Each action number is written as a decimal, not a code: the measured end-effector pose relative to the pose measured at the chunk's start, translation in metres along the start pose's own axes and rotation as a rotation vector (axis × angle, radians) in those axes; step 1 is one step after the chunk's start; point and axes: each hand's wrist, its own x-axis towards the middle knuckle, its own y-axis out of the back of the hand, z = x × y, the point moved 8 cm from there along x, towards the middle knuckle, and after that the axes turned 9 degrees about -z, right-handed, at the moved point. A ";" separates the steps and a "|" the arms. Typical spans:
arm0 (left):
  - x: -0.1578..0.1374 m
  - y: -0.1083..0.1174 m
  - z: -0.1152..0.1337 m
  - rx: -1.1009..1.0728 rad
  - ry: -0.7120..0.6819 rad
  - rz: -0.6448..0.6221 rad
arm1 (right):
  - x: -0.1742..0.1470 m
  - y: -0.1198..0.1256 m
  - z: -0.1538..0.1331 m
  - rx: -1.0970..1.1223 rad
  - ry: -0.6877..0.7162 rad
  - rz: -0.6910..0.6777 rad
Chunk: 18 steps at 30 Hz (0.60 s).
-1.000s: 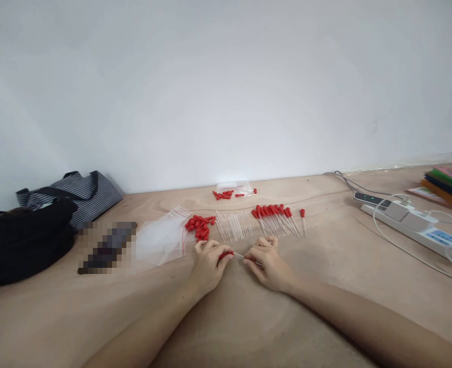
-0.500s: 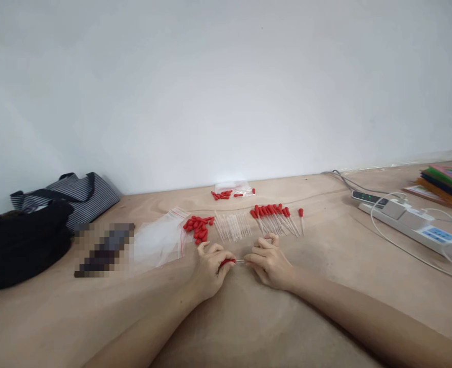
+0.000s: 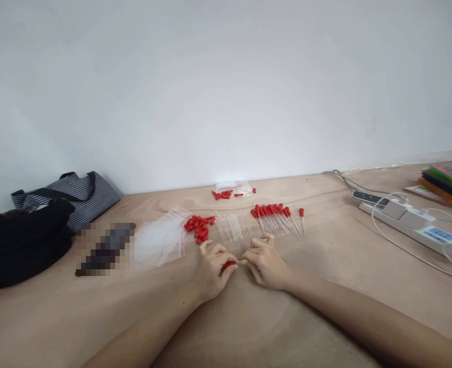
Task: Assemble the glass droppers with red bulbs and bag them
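Observation:
Between finger and thumb, my left hand (image 3: 215, 268) pinches a red rubber dropper bulb (image 3: 229, 265). My right hand (image 3: 264, 261) is closed on a thin clear glass tube (image 3: 239, 262), whose near end meets the bulb; most of the tube is hidden by my fingers. Just beyond my left hand lies a pile of loose red bulbs (image 3: 198, 226). Several bare glass tubes (image 3: 235, 226) lie side by side behind the gap between my hands. Beyond my right hand is a row of droppers with red bulbs fitted (image 3: 274, 217), with one dropper (image 3: 302, 220) apart at its right.
Clear zip bags (image 3: 157, 240) lie left of the pile. A small bag (image 3: 231, 187) and more red bulbs (image 3: 221, 194) are near the wall. A striped bag (image 3: 91, 199) and black cloth (image 3: 26, 250) stand left; a power strip (image 3: 417, 222) with cables lies right.
My right hand has moved slightly left, closer to my left hand. Less of the glass tube shows between them. The things on the table have not moved.

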 end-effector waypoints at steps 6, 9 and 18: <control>0.002 0.000 -0.001 -0.020 0.002 -0.014 | 0.002 -0.005 0.004 0.062 -0.032 -0.100; 0.002 0.001 -0.006 -0.019 0.025 -0.009 | 0.003 0.002 0.007 0.058 -0.022 -0.102; 0.001 0.015 -0.026 0.077 0.170 0.113 | -0.005 0.022 0.032 -0.057 -0.121 0.004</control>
